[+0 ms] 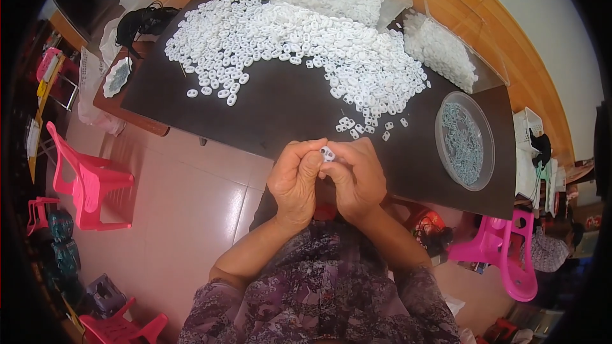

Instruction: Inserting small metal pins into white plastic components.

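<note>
Over the near edge of the dark worktop [268,111], the person's left hand [296,185] and right hand [359,181] meet, thumbs and forefingers pinched together on one small white two-holed piece [327,153]. The step in hand appears to be close fingertip work on that piece; whether a second part is fitted to it cannot be made out, since the fingers hide most of it. The next move would call for a steady pinch from both sides — firm, yet careful with so small a thing.

Beyond spreads a broad heap: smooth oval pieces [220,41] on the left, each with two round holes, and squarer pieces [376,83] on the right, a few scattered at the near fringe. All look like hard moulded plastic. Behind stand a clear rigid bin [398,5] and a second transparent bin [489,67], both holding white pieces. At the right, a shallow round tray [490,160] carries slender grey-blue parts [462,143] — probably metal, lying in a tangle.
</note>
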The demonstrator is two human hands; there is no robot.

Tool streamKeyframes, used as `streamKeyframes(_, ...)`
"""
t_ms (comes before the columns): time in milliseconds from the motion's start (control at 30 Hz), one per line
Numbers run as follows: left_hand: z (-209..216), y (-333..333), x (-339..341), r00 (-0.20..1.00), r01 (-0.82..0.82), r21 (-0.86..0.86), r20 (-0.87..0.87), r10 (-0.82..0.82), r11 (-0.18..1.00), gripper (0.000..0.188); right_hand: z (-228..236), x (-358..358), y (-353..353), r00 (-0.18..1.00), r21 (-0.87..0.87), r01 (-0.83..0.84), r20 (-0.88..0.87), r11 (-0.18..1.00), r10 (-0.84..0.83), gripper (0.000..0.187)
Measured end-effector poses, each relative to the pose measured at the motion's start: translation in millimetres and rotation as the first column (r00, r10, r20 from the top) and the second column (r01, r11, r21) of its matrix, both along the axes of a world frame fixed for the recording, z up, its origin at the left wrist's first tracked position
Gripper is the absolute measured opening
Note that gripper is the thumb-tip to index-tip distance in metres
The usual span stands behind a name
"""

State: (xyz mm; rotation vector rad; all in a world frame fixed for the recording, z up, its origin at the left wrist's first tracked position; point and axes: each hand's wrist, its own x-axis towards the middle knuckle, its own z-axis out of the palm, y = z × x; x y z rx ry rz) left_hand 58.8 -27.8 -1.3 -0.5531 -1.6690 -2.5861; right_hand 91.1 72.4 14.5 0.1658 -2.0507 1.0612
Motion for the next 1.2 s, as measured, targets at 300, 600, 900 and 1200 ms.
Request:
streamKeyframes(300,7,-10,-4,0.967,0.213,0.148,0.111,-0.231,0.966,0.02,-2,4,1,0.998,-0.086,-0.033,0.054,0.996,0.037,0.029)
streamKeyframes(600,-5,-3,2,0.994,-0.062,-0.062,-0.094,0.056,0.996,0.018,-5,1,-9,0.997,-0.012,0.069,-0.035,0.998,-0.07,0.029)
streamKeyframes(900,-6,0,8,0.988,-0.11,-0.086,-0.12,0.099,0.99,0.02,-13,-2,-12,0.99,0.034,0.098,-0.11,0.995,-0.094,0.026)
streamKeyframes(1200,-15,0,5,0.958,-0.216,-0.097,-0.213,0.191,0.972,0.019,-14,-4,-13,0.988,0.078,0.077,-0.14,0.994,-0.065,0.022)
